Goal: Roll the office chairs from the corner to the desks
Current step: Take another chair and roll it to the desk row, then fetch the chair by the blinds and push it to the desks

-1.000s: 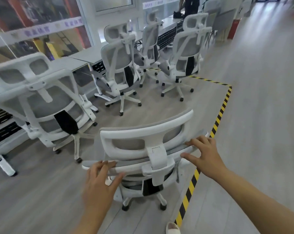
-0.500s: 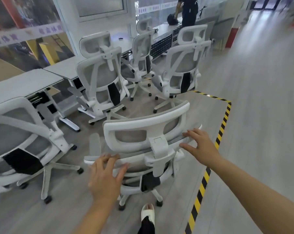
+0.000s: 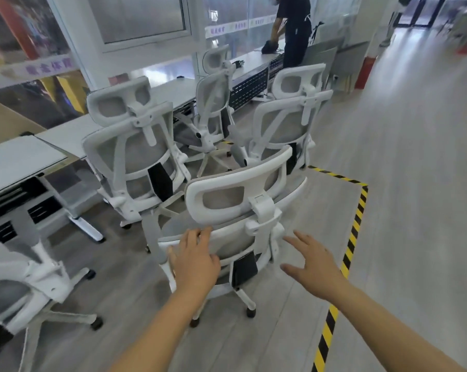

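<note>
A white office chair [image 3: 235, 194] with grey mesh stands right in front of me, its back toward me and its castors on the floor. My left hand [image 3: 194, 260] lies on the left of its backrest, fingertips hooked over the top rim. My right hand [image 3: 314, 264] hovers just right of the backrest with fingers spread, apart from the chair. Three more white chairs stand ahead: one at the left [image 3: 135, 154] against the white desks [image 3: 20, 157], one further back [image 3: 213, 103], and one at the right [image 3: 288, 122] close behind my chair's headrest.
Another white chair [image 3: 25, 285] sits at the lower left. Yellow-black floor tape [image 3: 356, 226] runs along the right of the chair area, with open grey floor beyond it. A person in dark clothes [image 3: 294, 30] stands at the far desk.
The chair has rolled forward toward the chairs by the desks, and I have moved with it. My right hand has come off the backrest; the left hand stays on it.
</note>
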`<state>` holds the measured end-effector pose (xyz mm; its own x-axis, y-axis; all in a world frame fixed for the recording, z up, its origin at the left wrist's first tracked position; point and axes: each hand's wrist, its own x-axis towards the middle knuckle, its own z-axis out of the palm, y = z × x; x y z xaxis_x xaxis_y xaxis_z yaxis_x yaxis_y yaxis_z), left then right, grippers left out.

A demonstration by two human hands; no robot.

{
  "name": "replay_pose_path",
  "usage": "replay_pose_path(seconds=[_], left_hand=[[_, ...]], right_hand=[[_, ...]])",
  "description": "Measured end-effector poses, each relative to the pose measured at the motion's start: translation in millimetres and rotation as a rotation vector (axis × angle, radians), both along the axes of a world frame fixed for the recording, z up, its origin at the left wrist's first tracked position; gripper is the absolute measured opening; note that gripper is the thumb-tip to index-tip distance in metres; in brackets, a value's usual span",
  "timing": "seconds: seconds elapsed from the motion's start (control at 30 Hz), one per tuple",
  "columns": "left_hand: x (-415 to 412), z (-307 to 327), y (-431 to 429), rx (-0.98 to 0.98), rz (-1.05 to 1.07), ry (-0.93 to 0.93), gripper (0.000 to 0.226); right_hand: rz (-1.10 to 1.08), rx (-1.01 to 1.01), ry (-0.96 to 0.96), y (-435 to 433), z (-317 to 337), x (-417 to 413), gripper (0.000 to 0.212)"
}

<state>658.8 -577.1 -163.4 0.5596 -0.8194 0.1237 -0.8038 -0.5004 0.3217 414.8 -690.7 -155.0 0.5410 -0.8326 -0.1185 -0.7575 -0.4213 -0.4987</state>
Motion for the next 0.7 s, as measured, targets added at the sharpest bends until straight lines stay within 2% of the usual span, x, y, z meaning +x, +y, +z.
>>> replay_pose_path(seconds=[0.2,0.33,0.5,0.6,0.7], left_hand=[[-34.0,9.2,-62.9,0.128,0.037,0.038,0.078],[-59.9,-1.9,-52.1,0.215,0.198,0.168,0.082],[-88.8,-23.5,46.4,0.205,0.481,0.310,0.083],[-111.1,-33.0,126.1,0.212,0.727,0.387,0.082],[-141.3,-29.6,201.5,0.220,1.003,0.374,0.083]], right_hand=[[0.108,0.076,-0.146,-39.8,-4.0,1.1,0.063],[0.239,0.149,-0.156,-58.9,-17.7,-1.4,0.063],[0.433,0.162,-0.161,-41.1,-34.9,26.7,0.061],[0.608,0.237,-0.125,4.3,-46.6,53.2,0.065],[0.785,0.349,-0.121,67.2,-50.9,68.2,0.066]])
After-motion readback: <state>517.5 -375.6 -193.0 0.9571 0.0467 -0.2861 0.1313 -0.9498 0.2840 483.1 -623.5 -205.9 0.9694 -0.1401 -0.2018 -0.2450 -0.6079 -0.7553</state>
